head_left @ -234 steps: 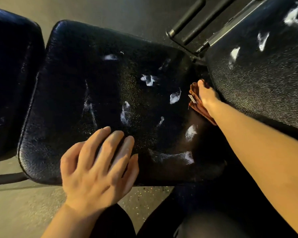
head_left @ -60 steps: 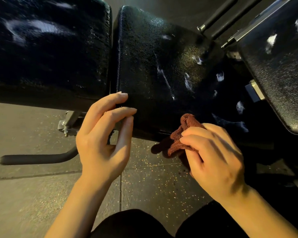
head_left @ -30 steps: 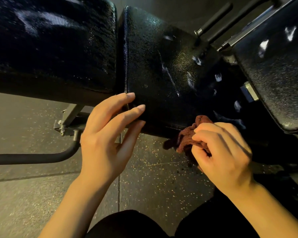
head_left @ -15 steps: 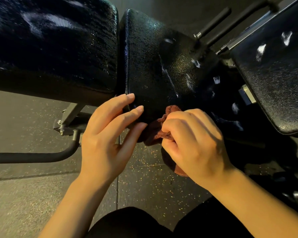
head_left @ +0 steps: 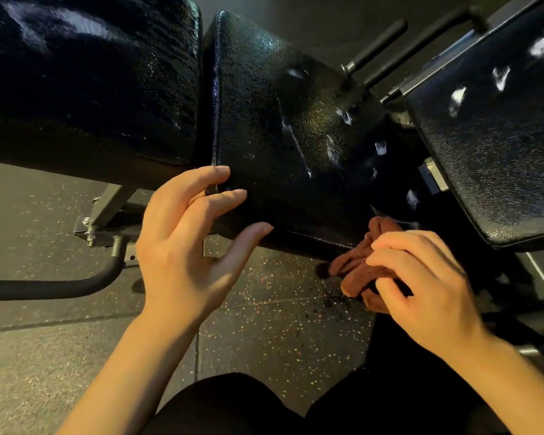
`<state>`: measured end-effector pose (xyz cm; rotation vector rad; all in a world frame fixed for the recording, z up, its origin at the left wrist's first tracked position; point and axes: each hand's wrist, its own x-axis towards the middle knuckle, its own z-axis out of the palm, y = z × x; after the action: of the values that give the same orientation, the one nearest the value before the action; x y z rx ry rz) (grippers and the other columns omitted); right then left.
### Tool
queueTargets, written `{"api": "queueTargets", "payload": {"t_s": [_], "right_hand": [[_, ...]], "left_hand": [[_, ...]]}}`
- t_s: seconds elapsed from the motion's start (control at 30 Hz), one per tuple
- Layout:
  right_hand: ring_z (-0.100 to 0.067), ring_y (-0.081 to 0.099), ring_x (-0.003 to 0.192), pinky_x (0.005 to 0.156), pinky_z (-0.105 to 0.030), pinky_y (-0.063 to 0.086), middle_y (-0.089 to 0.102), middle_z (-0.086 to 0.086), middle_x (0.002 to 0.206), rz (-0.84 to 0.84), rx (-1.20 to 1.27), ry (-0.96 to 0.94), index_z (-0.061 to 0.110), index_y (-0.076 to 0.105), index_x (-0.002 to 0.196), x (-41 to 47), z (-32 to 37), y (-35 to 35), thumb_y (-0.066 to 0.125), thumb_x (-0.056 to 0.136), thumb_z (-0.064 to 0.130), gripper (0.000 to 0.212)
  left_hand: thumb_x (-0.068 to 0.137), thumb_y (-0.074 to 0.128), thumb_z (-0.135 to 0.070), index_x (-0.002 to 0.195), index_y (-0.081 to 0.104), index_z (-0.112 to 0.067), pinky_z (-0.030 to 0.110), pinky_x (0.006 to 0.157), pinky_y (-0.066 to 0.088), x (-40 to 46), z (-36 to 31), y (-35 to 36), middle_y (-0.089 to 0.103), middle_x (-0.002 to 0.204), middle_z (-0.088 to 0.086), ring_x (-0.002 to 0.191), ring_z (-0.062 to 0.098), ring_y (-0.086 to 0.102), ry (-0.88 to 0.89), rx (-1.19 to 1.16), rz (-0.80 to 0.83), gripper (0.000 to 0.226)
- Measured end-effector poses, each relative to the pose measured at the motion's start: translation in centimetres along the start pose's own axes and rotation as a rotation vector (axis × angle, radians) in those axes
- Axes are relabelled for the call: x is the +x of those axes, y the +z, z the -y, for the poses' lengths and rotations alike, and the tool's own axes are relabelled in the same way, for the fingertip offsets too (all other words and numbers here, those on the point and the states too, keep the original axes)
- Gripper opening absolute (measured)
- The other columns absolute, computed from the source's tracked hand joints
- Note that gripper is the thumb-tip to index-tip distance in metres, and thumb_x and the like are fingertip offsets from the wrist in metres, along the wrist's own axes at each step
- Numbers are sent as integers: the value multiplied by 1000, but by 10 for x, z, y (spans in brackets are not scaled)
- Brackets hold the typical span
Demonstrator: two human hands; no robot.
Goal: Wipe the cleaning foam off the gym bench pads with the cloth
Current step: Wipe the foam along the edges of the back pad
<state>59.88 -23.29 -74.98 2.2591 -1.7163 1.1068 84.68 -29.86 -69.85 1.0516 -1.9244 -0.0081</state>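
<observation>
At the near edge of the middle bench pad [head_left: 283, 127], the right hand [head_left: 421, 287] holds the bunched brown cloth [head_left: 355, 265], while the left hand [head_left: 189, 243], fingers spread, touches the corner. Wiping only the edge could leave the foam streaks [head_left: 296, 142] above. Half a second ago the cloth was beside the left fingers; now it is further right.

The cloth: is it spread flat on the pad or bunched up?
Bunched. The cloth is crumpled in folds, gripped by the right hand at the middle pad's near edge, not laid flat.
</observation>
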Motion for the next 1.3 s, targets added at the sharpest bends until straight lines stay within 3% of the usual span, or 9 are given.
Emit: {"api": "queueTargets", "payload": {"t_s": [0.23, 0.33, 0.4, 0.5, 0.6, 0.67, 0.87, 1.07, 1.3], "right_hand": [[-17, 55, 102, 94, -18, 40, 57, -10, 106, -105, 253, 115, -2, 67, 86, 19, 38, 5, 62, 79, 9, 14], [-18, 55, 94, 90, -20, 37, 62, 0, 94, -145, 215, 91, 3, 67, 80, 33, 51, 6, 64, 84, 17, 14], [-16, 52, 92, 84, -25, 37, 59, 10, 87, -178, 167, 90, 7, 67, 80, 41, 58, 4, 62, 86, 21, 15], [-12, 54, 89, 84, -23, 39, 55, 11, 87, -131, 185, 30, 8, 65, 87, 43, 60, -4, 57, 89, 18, 13], [0, 54, 82, 76, -1, 38, 62, 2, 87, -7, 279, 58, 6, 63, 96, 38, 55, -7, 51, 92, 11, 14], [2, 52, 82, 75, 3, 35, 64, -1, 86, 9, 249, 73, 5, 64, 94, 38, 52, -3, 52, 91, 14, 15], [-17, 60, 65, 54, -32, 51, 64, -3, 76, 43, 216, -121, 9, 66, 84, 70, 63, 13, 59, 87, 23, 16], [-10, 50, 65, 54, -20, 41, 55, 9, 64, 157, 268, -21, 16, 62, 78, 82, 52, 11, 66, 79, 25, 10], [-14, 51, 61, 44, -15, 37, 47, 8, 50, 239, 266, -11, 15, 53, 69, 80, 43, 4, 65, 75, 20, 15]], "left_hand": [[87, 71, -25, 110, 65, -4, 30, 102, 38, -4, -1, -10, 55, 125, 14, 118, 28, 53, 26, -9, 97, 32], [87, 70, -27, 101, 70, -3, 26, 90, 41, -10, -11, -17, 61, 110, 14, 103, 24, 56, 140, 13, 97, 28], [86, 70, -37, 105, 69, -8, 21, 82, 45, -16, -17, -15, 64, 103, 4, 95, 12, 58, 140, -103, 287, 35], [83, 68, -47, 114, 60, -24, 18, 72, 50, -26, -20, -5, 63, 99, -16, 87, -5, 58, -76, -258, 491, 40], [87, 65, -36, 94, 64, -28, 25, 66, 50, -33, -18, 1, 62, 83, -20, 77, -3, 59, -188, -269, 422, 10], [88, 61, -33, 88, 64, -29, 17, 65, 46, -35, -19, -3, 60, 80, -23, 75, -4, 57, -234, -250, 326, 5], [86, 65, -35, 94, 58, -28, 20, 68, 46, -36, -18, -11, 59, 86, -16, 79, 4, 58, -395, -157, 29, 13], [79, 73, -42, 107, 44, -38, 29, 77, 50, -35, -18, 4, 50, 103, -9, 96, 12, 56, -467, -152, -51, 40], [74, 79, -43, 103, 40, -39, 44, 78, 50, -32, -16, 18, 49, 102, -2, 93, 22, 54, -485, -174, -140, 49]]}}
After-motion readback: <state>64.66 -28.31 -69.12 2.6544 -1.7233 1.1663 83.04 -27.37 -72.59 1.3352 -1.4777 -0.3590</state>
